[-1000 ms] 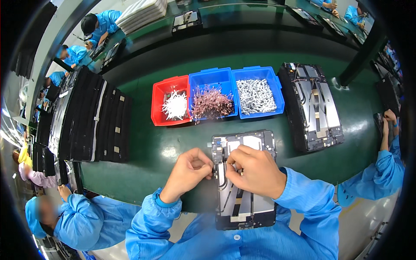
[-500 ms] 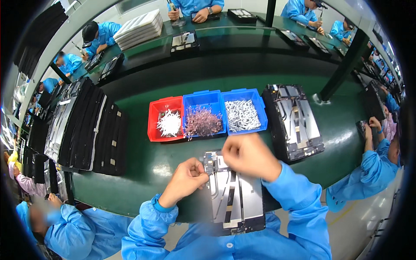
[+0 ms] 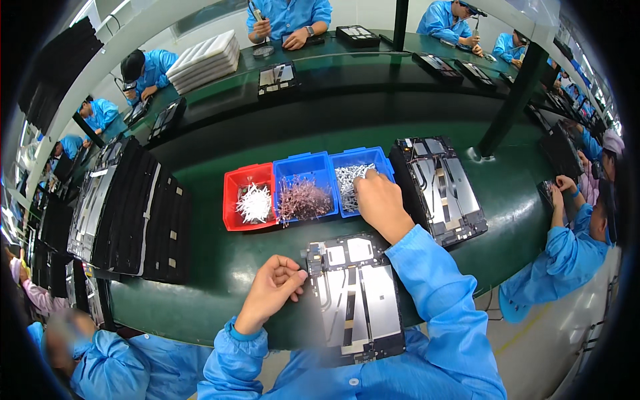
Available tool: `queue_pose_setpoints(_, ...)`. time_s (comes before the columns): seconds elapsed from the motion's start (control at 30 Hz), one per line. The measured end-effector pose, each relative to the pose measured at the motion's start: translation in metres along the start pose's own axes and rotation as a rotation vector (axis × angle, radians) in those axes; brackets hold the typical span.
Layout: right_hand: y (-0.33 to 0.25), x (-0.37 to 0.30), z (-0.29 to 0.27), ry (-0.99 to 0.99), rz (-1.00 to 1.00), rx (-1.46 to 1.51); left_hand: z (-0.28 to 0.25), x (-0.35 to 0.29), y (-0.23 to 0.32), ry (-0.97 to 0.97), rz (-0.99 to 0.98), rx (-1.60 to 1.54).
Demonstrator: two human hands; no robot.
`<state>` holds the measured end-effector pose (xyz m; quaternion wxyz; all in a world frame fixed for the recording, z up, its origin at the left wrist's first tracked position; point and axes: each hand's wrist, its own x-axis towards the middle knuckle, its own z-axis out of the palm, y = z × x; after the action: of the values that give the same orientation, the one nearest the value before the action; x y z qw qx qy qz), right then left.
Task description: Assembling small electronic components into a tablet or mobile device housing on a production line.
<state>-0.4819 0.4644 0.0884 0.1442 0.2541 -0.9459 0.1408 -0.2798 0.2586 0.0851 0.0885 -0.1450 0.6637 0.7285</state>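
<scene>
In front of me lies an opened tablet screen assembly point(image 3: 377, 303), with silver plates, dark flex strips and a black frame, at the table's near edge. My left hand point(image 3: 270, 293) is just left of its upper corner, fingers curled and thumb pressed to them; whatever it may pinch is too small to make out. My right hand point(image 3: 383, 205) reaches over the right blue bin point(image 3: 383, 159), fingertips together at its small white-and-grey parts point(image 3: 349, 181). Its fingertips are partly hidden, so any part in them cannot be made out.
Beside that bin stand a blue bin point(image 3: 298, 165) of thin reddish-brown pieces and a red bin point(image 3: 231, 197) of white strips. Stacked tablet assemblies stand right point(image 3: 443, 187) and left point(image 3: 127, 213). A dark green post point(image 3: 510, 100) rises at the right. Co-workers sit around.
My right hand has moved from above the tablet assembly's top up to the right blue bin, uncovering the assembly's upper plates. My left hand stays near the assembly's left edge, slightly lower.
</scene>
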Motion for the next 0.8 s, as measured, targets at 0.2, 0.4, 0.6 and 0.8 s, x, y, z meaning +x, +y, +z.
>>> queue_pose_setpoints(0.2,-0.001,-0.007,-0.018,0.036,0.027,0.141,0.004,-0.004,0.008,0.075,0.075,0.031)
queue_pose_setpoints(0.4,-0.021,-0.025,-0.051,0.059,-0.074,0.605,0.029,-0.006,0.030,0.236,0.425,0.331)
queue_pose_setpoints(0.6,-0.039,-0.060,-0.085,-0.651,0.213,1.477,0.046,0.005,0.037,0.094,0.477,0.049)
queue_pose_setpoints(0.8,-0.034,-0.075,-0.066,-0.706,0.169,1.577,0.043,0.008,0.032,-0.061,0.364,-0.103)
